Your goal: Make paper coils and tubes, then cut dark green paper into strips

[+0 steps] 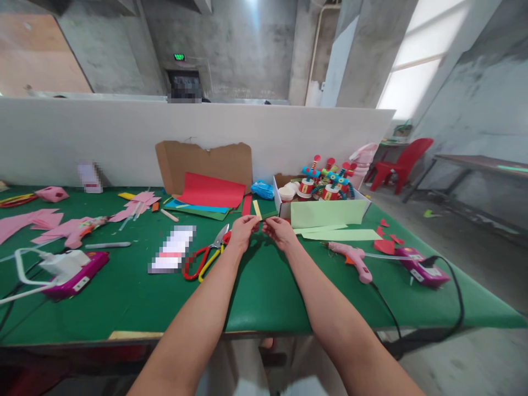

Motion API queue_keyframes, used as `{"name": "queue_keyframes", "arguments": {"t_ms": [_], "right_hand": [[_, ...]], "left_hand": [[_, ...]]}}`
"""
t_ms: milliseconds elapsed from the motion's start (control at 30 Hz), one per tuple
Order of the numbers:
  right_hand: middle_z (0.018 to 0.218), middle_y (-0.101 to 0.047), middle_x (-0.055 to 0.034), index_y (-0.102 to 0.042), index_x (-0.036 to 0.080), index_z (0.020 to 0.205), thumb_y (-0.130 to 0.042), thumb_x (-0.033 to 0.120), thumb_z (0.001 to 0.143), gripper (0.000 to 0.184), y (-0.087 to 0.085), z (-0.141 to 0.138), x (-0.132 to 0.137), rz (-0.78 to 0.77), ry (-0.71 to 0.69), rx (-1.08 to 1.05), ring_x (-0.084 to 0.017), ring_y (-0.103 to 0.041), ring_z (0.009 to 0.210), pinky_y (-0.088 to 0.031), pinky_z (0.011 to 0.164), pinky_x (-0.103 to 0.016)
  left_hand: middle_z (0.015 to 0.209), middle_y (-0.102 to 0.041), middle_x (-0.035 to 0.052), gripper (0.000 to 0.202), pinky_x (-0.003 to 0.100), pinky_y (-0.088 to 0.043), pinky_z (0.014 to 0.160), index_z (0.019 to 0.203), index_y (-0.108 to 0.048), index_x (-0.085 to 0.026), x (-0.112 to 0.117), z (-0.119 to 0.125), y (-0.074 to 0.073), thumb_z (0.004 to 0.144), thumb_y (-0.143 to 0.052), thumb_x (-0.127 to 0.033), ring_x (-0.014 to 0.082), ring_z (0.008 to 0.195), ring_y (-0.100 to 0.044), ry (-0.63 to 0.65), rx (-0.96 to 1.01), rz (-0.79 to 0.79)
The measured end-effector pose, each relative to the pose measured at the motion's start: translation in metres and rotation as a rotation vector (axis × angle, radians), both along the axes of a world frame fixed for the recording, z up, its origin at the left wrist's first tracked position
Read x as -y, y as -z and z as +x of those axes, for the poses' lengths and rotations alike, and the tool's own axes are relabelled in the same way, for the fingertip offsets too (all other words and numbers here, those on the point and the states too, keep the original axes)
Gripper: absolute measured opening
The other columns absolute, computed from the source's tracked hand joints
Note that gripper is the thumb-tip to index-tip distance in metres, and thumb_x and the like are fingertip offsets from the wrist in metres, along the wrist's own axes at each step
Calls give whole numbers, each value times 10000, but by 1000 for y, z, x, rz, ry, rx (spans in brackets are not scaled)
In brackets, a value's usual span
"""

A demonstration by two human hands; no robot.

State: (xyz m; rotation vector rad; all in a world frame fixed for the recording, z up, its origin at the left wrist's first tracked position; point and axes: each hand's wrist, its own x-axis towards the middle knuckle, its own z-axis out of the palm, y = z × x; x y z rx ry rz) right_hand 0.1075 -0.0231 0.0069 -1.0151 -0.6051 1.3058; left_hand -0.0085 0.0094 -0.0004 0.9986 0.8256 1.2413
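Note:
My left hand is closed in a pinch at the lower end of a narrow yellow paper strip, which stands up from the fingertips. My right hand pinches a dark green paper strip that points off to the right. The two strips meet at an angle between my fingertips; whether they are joined is too small to tell. Beside my left hand lie scissors with red handles, partly over a yellow-handled tool. Red, blue and green paper sheets lie beyond the hands.
A box of colourful paper figures stands behind right. A pink glue gun with a cord lies right, near a purple power strip. Another glue gun, pink paper pieces and a phone lie left.

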Motion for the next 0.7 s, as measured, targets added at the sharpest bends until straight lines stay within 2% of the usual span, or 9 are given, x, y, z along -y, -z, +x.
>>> {"name": "queue_keyframes", "arguments": {"t_ms": [167, 400, 700], "right_hand": [[558, -621, 43, -605, 170, 637, -759, 151, 678, 160, 2, -1, 0, 13, -26, -79, -68, -581, 519, -537, 591, -183], [565, -631, 50, -618, 173, 685, -812, 191, 653, 198, 0, -2, 1, 18, -46, -108, -56, -581, 509, -534, 572, -171], [563, -646, 40, -638, 173, 677, -856, 215, 613, 232, 3, -1, 0, 34, -53, -62, -64, -585, 501, -543, 564, -184]], "left_hand": [[547, -588, -26, 392, 226, -374, 523, 648, -643, -140, 1, 1, 0, 441, -846, -404, 74, 493, -488, 13, -3, 10], [542, -583, -22, 398, 236, -365, 529, 644, -652, -134, 1, 1, 2, 450, -841, -425, 77, 493, -472, 1, -39, 47], [557, -602, -6, 410, 237, -382, 548, 640, -672, -130, 0, 1, 2, 404, -879, -395, 85, 519, -483, -1, -25, 52]]}}
